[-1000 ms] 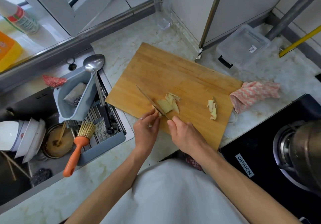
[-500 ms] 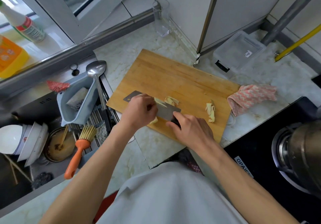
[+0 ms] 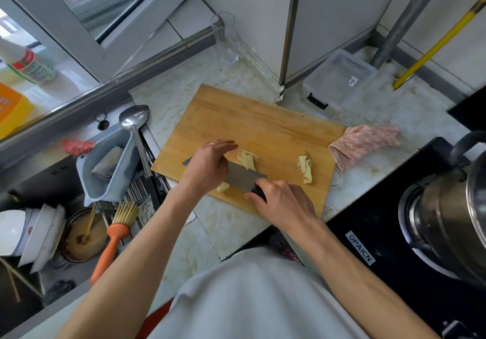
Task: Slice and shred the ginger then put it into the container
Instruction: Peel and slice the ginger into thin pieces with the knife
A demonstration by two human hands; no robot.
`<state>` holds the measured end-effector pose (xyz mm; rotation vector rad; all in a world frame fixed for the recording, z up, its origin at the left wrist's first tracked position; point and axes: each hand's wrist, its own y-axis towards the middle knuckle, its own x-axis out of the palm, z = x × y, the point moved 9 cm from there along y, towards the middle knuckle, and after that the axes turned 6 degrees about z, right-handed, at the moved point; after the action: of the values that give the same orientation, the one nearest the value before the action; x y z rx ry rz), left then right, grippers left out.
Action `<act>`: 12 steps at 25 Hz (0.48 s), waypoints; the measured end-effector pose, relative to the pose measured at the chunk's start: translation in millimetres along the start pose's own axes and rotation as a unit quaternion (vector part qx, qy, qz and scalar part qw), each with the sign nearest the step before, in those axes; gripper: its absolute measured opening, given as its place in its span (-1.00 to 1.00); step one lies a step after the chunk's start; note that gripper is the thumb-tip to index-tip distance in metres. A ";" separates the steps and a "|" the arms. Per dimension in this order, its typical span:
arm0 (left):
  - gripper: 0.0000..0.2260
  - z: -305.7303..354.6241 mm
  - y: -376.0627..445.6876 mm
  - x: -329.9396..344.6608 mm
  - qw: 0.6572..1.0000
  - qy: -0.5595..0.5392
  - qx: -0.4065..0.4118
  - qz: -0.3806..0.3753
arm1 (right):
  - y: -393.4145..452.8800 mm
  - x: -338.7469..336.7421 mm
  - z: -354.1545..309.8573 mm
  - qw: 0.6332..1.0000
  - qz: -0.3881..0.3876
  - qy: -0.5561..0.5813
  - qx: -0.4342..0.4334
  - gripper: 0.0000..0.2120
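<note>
One board [image 3: 252,117] lay slantwise on the bench, its near edge close to the bench's front edge. One cleaver [image 3: 244,178] lay flat, blade side down, near the board's near edge. The left hand [image 3: 207,166] rested on the flat of the blade, its fingers straight and close together, pressing down. The right hand [image 3: 282,202] was curled round the dark handle at the board's near edge.

The ginger showed in three lots. One pale piece [image 3: 223,187] peeked out from under the blade beside the left hand, at the board's near edge. One small heap of slices [image 3: 247,160] lay just past the blade, toward the board's middle. One more heap of strips [image 3: 305,167] lay well apart toward the board's right edge. How much ginger lay under the blade could not be told.

One clear container [image 3: 340,79] sat at the bench's back, beyond the board's far right corner, against the wall. One glass [image 3: 226,41] stood at the back of the bench. One pink cloth [image 3: 364,142] lay crumpled just off the board's right edge. One pot [image 3: 452,212] stood on the black hob [image 3: 381,249] at the right. Left of the board, the sink held one ladle [image 3: 134,125], one orange brush [image 3: 113,238] and stacked bowls [image 3: 29,236].
</note>
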<state>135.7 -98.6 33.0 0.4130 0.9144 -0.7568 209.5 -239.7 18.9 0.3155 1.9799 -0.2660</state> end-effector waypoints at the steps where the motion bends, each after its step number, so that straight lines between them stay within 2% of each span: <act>1: -0.57 -0.8 -6.4 -18.3 0.996 -0.033 -0.019 0.075 | -1.5 1.1 3.9 1.000 -0.007 0.019 0.020 -0.59; 4: -0.71 -14.8 -44.1 -59.1 0.949 -0.111 -0.092 0.279 | -7.0 8.4 15.6 0.983 -0.037 0.147 0.099 -0.63; 6: -0.75 -32.2 -68.3 -60.1 0.919 -0.135 -0.156 0.334 | -8.2 14.3 19.4 0.953 -0.045 0.263 0.145 -0.62; 7: -0.76 -43.3 -75.0 -50.0 0.918 -0.140 -0.198 0.314 | -8.0 16.5 20.9 0.936 -0.045 0.307 0.165 -0.59; 9: -0.78 -63.9 -82.8 -14.0 0.925 -0.141 -0.291 0.200 | -7.1 18.1 21.3 0.915 -0.045 0.354 0.191 -0.55; 10: -0.76 -70.0 -86.9 4.3 0.925 -0.138 -0.325 0.142 | -6.3 18.0 20.0 0.914 -0.045 0.355 0.193 -0.55; 12: -0.70 -71.4 -91.5 24.3 0.923 -0.136 -0.348 0.093 | -4.7 19.6 17.8 0.923 -0.049 0.331 0.187 -0.55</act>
<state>37.9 -126.3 -28.1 -0.2308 0.8053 -0.2669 215.2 -247.9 -6.0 0.6148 2.6137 -0.6777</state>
